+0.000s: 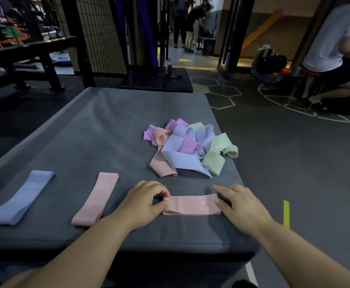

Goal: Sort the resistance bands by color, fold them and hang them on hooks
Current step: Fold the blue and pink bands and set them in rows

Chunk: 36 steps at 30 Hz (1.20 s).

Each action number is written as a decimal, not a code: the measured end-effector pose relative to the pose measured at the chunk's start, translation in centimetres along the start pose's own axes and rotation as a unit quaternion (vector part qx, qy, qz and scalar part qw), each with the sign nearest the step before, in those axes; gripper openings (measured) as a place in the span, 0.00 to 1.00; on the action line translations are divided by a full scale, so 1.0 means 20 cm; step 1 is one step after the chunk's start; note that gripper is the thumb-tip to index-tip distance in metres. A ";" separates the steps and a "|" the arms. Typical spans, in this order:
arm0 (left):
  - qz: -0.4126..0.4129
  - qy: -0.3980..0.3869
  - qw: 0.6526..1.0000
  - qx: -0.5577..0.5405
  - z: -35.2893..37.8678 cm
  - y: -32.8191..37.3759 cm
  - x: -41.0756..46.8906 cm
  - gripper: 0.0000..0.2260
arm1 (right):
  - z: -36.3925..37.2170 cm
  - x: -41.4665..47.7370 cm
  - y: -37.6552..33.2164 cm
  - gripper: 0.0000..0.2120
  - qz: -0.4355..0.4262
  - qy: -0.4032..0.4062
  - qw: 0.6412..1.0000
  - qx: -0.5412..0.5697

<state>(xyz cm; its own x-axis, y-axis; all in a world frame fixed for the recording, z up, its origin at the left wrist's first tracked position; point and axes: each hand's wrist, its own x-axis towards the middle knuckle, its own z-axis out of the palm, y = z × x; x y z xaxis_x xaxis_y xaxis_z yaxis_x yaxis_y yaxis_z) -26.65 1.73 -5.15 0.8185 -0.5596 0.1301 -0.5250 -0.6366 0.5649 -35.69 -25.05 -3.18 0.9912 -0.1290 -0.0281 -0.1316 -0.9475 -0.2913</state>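
One grey padded surface (99, 125) carries everything. A tangled pile of bands (187, 149) lies beyond my hands, and a lilac band (22, 198) and a peach band (96, 199) lie to their left. Between them is a second peach band (190, 205); my left hand (142, 202) pinches one end and my right hand (240, 204) presses the other flat.

Peach band (190, 205), grey mat (107, 125)

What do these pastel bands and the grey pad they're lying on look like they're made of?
The nearest peach band looks like matte woven elastic fabric: it lies flat with printed white numerals. The piled bands curl in limp loops, suiting the same cloth. The grey pad looks like foam under matte vinyl or coated fabric, going by faint creases and rounded edges; not certain.
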 end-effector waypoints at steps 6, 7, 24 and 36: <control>0.040 0.014 0.997 0.057 0.06 0.13 -0.01 0.28 | 0.04 -0.02 -0.05 0.29 -0.072 0.059 0.995 -0.046; 0.047 0.007 0.996 0.071 0.07 0.15 -0.02 0.29 | 0.06 -0.02 -0.07 0.28 -0.090 0.072 0.992 -0.052; -0.016 -0.147 0.962 0.231 0.17 0.20 -0.04 0.26 | 0.16 -0.05 -0.16 0.55 -0.123 -0.073 0.985 -0.099; -0.041 -0.183 0.951 0.244 0.15 0.23 -0.03 0.27 | 0.17 -0.04 -0.17 0.59 -0.112 -0.082 0.985 -0.102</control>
<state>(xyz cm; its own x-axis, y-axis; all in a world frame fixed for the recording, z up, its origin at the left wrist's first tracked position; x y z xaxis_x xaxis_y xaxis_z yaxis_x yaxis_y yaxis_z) -30.28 -2.47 -5.06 0.7720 -0.5883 -0.2405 -0.5824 -0.8064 0.1030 -36.01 -20.80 -5.45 0.9819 0.1231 -0.1439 0.1079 -0.9881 -0.1093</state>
